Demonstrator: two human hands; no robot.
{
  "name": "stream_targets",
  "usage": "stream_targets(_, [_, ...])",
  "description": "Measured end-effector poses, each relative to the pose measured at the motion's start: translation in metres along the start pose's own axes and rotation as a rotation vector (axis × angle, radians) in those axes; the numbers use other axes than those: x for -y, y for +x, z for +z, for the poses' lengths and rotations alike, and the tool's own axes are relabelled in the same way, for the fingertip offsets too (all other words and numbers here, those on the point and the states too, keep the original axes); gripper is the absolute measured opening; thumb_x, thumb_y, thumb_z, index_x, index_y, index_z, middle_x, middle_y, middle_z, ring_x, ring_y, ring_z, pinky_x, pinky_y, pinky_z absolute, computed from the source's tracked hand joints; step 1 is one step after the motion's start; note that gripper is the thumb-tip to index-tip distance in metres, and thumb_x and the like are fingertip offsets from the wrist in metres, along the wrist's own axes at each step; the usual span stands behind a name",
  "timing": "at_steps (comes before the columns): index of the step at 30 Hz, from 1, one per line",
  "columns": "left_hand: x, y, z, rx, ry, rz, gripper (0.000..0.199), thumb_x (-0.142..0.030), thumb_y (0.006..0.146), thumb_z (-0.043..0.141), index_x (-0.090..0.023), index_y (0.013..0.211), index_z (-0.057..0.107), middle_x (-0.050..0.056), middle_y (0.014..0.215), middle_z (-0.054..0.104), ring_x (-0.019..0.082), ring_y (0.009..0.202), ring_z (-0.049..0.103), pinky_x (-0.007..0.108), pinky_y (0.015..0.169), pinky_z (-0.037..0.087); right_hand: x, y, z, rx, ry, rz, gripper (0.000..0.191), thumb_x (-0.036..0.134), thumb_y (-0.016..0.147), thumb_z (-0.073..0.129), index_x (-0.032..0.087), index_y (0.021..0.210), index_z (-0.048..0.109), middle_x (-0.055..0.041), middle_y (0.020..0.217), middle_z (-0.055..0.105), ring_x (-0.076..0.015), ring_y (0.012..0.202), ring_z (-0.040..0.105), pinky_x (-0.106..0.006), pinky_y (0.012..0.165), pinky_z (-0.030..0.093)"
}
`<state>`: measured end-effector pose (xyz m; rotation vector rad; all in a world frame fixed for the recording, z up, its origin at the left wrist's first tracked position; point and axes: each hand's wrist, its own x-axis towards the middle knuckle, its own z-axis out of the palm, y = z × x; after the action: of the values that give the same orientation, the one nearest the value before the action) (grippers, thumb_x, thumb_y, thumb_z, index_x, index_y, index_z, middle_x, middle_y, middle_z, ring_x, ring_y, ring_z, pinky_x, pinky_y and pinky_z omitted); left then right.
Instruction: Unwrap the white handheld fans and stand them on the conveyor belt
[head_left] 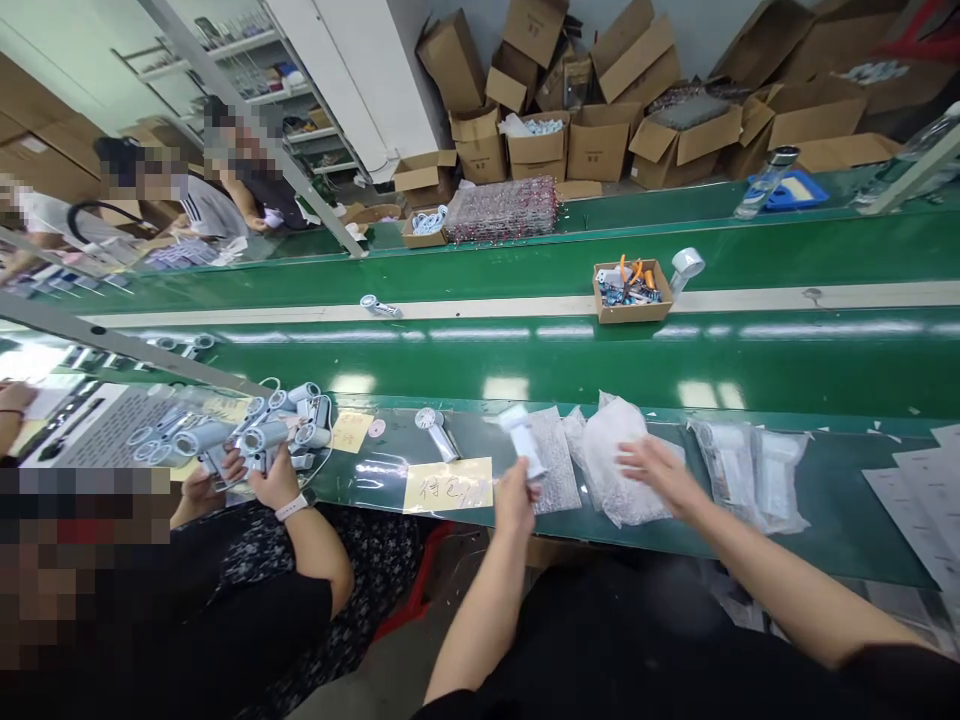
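A white handheld device (523,440) is in my left hand (516,502), whose fingers are wrapped round its lower end. My right hand (661,474) has its fingers stretched out over the right side of a clear bubble-wrap bag (611,450); whether it touches the plastic I cannot tell. Just right of the held device lies a flat bubble-wrap sheet or bag (553,465). Another device (437,434) rests on the table above a yellow handwritten paper (448,486). To the right of my right hand, two devices in clear bags (724,465) (778,478) lie side by side.
At my left, a seated person's hands (276,480) handle devices beside a pile of them (300,400). Beyond the table (840,500), an open box of tools (634,312) stands on the pale strip. White papers (911,500) lie at far right.
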<state>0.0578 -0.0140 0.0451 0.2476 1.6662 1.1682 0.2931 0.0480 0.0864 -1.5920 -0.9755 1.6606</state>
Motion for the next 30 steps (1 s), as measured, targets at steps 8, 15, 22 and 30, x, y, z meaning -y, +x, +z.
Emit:
stream_targets(8, [0.059, -0.015, -0.022, 0.48, 0.928, 0.601, 0.038, -0.034, 0.074, 0.064, -0.017, 0.107, 0.06, 0.013, 0.109, 0.058, 0.027, 0.104, 0.05, 0.042, 0.09, 0.04, -0.017, 0.006, 0.067, 0.219, 0.411, 0.296, 0.022, 0.026, 0.076, 0.065, 0.021, 0.093, 0.053, -0.0009, 0.077, 0.064, -0.0136, 0.065, 0.062, -0.026, 0.058, 0.053])
stream_targets(15, [0.049, 0.025, -0.037, 0.439, 1.141, 0.595, 0.024, -0.015, 0.085, 0.042, -0.016, 0.088, 0.066, 0.009, 0.085, 0.059, 0.021, 0.091, 0.053, 0.032, 0.084, 0.04, -0.023, -0.04, 0.02, 0.449, 0.461, 0.406, 0.031, 0.019, 0.07, 0.068, 0.018, 0.098, 0.054, -0.0032, 0.08, 0.064, -0.0167, 0.076, 0.062, -0.03, 0.064, 0.055])
stream_targets(22, [0.017, -0.021, -0.005, 0.508, 0.439, 0.424, 0.016, -0.026, 0.078, 0.052, -0.015, 0.072, 0.062, 0.001, 0.069, 0.058, 0.013, 0.067, 0.051, 0.025, 0.066, 0.039, -0.02, -0.048, 0.05, 0.676, 0.439, 0.402, 0.045, 0.022, 0.063, 0.074, 0.019, 0.102, 0.05, -0.0001, 0.079, 0.06, -0.0146, 0.068, 0.061, -0.031, 0.06, 0.054])
stream_targets(30, [-0.003, -0.058, 0.007, 0.336, 0.118, 0.266, 0.024, -0.04, 0.077, 0.057, -0.016, 0.073, 0.058, -0.003, 0.062, 0.051, 0.01, 0.059, 0.044, 0.023, 0.06, 0.036, -0.008, -0.058, 0.021, 0.52, 0.062, 0.383, 0.04, 0.021, 0.056, 0.076, 0.018, 0.086, 0.049, 0.0034, 0.08, 0.059, -0.0111, 0.063, 0.057, -0.025, 0.056, 0.047])
